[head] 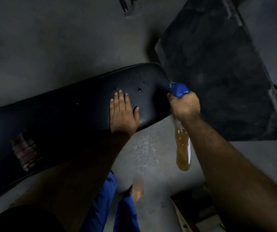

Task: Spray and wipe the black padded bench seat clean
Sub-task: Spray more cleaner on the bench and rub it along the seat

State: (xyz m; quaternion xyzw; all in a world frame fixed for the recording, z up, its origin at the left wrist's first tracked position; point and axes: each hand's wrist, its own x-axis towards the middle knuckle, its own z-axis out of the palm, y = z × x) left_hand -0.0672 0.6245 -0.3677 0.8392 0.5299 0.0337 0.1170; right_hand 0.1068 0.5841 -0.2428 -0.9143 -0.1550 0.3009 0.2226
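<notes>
The black padded bench seat [64,113] stretches from lower left to the centre of the head view, with a torn patch near its left end. My left hand [123,113] lies flat, palm down, on its right end with nothing in it. My right hand [183,105] grips a spray bottle [182,148] holding amber liquid. Its blue nozzle [178,88] points at the seat's right end from just past the edge. Droplets [141,81] sit on the padding beyond my left fingers.
A dark rubber floor mat [218,72] lies to the right of the seat on the grey concrete floor [59,39]. A wet patch [144,148] shines on the floor below the seat. My blue trouser legs and a foot [136,191] are at the bottom.
</notes>
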